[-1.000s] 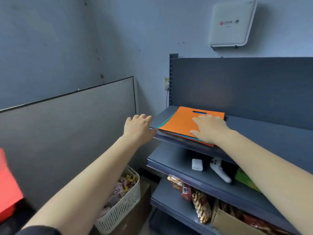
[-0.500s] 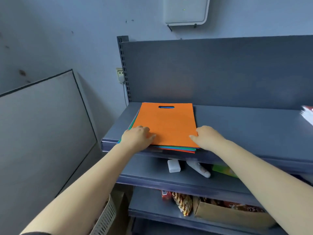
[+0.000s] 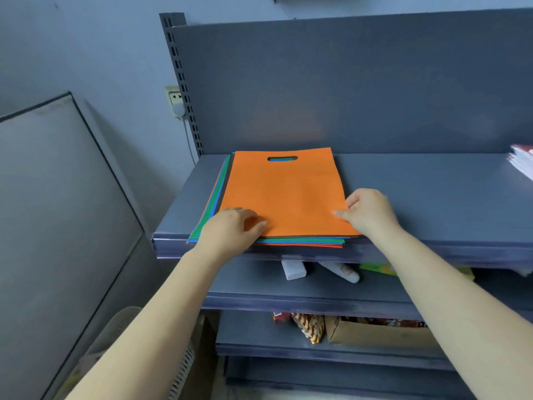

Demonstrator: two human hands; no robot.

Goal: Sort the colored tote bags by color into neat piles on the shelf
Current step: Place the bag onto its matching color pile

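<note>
A: Tote bags [image 3: 284,194]: one mixed stack, flat on the top shelf [image 3: 418,192] of a grey metal rack, toward its left end and reaching the front lip. Top bag is orange [image 3: 285,192], with a slot handle [image 3: 282,159] cut near its far edge. Below it, edges of green [image 3: 207,223], blue, black and red bags fan out at the left side and front.

B: Hands?

A: Left hand [image 3: 230,229] sits on the near left corner of the stack, fingers bent, thumb lying on the orange bag. I cannot tell whether the fingers are under any layer. Right hand [image 3: 367,212] is at the near right corner; thumb on top of the orange bag, fingers curled at its right edge, so it pinches that corner. The bag lies flat everywhere else.

B: Anything else on that shelf?

A: White and red sheets [image 3: 523,163] at the far right, well apart from the stack and cut off by the frame edge.

B: Below?

A: Second shelf: a small white block [image 3: 293,269], a white handheld device [image 3: 343,272] just beside it, something yellow-green [image 3: 377,269] further right. Third shelf: a patterned snack packet [image 3: 308,327] next to an open cardboard box [image 3: 375,333]. A white slatted basket [image 3: 184,370] stands on the floor at the left. A wall socket with a plug [image 3: 175,101] sits beside the rack's slotted upright.
</note>
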